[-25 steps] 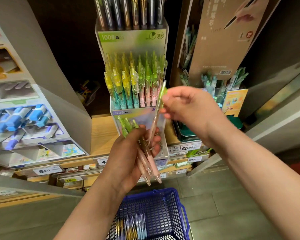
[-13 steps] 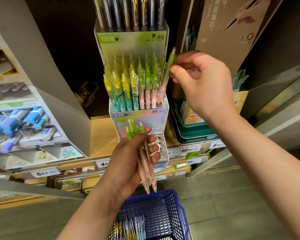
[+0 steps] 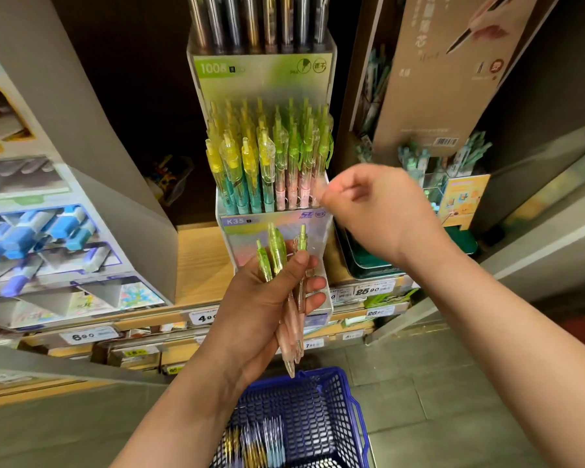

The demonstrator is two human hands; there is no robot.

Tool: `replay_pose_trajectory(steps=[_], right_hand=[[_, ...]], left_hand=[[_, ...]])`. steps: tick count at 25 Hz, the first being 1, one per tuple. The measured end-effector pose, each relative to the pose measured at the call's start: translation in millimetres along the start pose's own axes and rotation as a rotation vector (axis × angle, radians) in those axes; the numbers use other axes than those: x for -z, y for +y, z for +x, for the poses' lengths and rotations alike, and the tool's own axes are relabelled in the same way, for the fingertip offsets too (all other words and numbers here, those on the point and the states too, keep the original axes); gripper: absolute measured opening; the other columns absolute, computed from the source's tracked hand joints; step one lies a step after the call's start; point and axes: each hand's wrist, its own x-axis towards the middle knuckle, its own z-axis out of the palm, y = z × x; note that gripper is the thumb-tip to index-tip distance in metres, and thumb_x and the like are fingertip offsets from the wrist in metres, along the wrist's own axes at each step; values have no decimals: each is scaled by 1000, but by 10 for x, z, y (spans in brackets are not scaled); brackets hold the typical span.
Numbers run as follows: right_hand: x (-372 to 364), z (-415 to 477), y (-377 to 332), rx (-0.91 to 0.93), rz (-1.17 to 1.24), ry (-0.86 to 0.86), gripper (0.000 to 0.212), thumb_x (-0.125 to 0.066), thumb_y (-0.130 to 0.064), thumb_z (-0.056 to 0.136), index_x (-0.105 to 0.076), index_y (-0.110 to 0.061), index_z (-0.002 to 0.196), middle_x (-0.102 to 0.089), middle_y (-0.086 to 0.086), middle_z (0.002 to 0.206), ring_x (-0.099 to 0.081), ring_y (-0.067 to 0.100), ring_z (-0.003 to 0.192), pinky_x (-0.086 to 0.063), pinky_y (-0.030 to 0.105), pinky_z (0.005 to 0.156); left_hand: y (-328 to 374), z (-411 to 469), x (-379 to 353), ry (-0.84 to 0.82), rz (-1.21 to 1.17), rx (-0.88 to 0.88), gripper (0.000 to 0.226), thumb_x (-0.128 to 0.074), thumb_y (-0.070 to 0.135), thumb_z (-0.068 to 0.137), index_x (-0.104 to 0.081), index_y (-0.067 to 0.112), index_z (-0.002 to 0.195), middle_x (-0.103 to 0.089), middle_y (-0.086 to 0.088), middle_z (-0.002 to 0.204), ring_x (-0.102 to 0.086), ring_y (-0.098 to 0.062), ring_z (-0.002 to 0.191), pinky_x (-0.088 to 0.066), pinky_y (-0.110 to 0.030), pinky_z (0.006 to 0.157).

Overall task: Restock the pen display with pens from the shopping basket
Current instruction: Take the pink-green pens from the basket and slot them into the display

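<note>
While a small bunch of pens (image 3: 286, 298) is gripped in the left hand (image 3: 267, 309), with the fingers curled round their pink barrels and the green clicker ends pointing up, the bunch is held just in front of the lower face of the pen display (image 3: 271, 228). Three pens can be counted in the bunch, their tips pointing down toward the shopping basket (image 3: 335, 393). The right hand (image 3: 382, 211) is seen just to the right of the pen display, level with its K35 label; its fingers are loosely curled with the fingertips drawn close together, and it is blurred, so it cannot be told whether anything is pinched there. Inside the pen display, yellow-capped pens (image 3: 240, 163) with teal barrels are packed on the left side and green-capped pens (image 3: 301, 153) with pink barrels on the right, all standing upright. Above them, in the upper tier of the pen display, dark metallic pens (image 3: 260, 21) are stood in a row. Below the pen display, the blue mesh shopping basket is seen on the floor side of the view, and more pens (image 3: 257, 444) are lying in its bottom. Price tags (image 3: 368, 291) are fixed along the shelf edge under the pen display. A blue-and-white product stand (image 3: 48, 238) is placed well to the left of the pen display.
</note>
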Motion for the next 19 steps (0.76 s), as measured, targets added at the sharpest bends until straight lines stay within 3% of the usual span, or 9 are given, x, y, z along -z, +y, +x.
replay_pose_trajectory(steps=[2,4,9,15,19], right_hand=[[-39,-198,-17,-118,133,-263,17,-76,-44,84,-77,-27,80,-74,-16,75,-68,0,73,-53,19,73],[-86,-336,-39,-175,241,-383,20,-77,-43,83,-79,-23,80,-77,-6,80,-71,5,74,-57,27,81],[-168,-366,-54,-308,329,-382,30,-80,-38,83,-72,-9,82,-71,-3,68,-59,4,60,-50,24,68],[-170,-301,-53,-320,504,-313,9,-71,-10,92,-75,-6,99,-75,16,87,-65,20,72,-59,44,91],[-193,-331,-53,-280,471,-277,15,-81,-11,84,-72,-13,96,-77,2,83,-73,19,74,-61,37,81]], left_hand=[[5,3,8,-12,5,-32,30,-74,21,82,-73,9,109,-76,-11,97,-74,-19,76,-60,-28,66],[-5,1,16,-29,40,-70,32,-73,21,82,-73,11,113,-76,-12,95,-73,-19,78,-60,-28,68],[-67,-13,35,-23,134,-139,29,-73,16,79,-71,12,108,-77,-13,90,-74,-23,78,-61,-29,70],[-27,-30,103,-28,89,-94,40,-70,21,84,-65,4,120,-78,-15,107,-77,-30,93,-62,-33,73],[1,-24,118,-8,101,-116,39,-70,22,85,-67,8,121,-79,-14,106,-77,-27,90,-62,-32,73]])
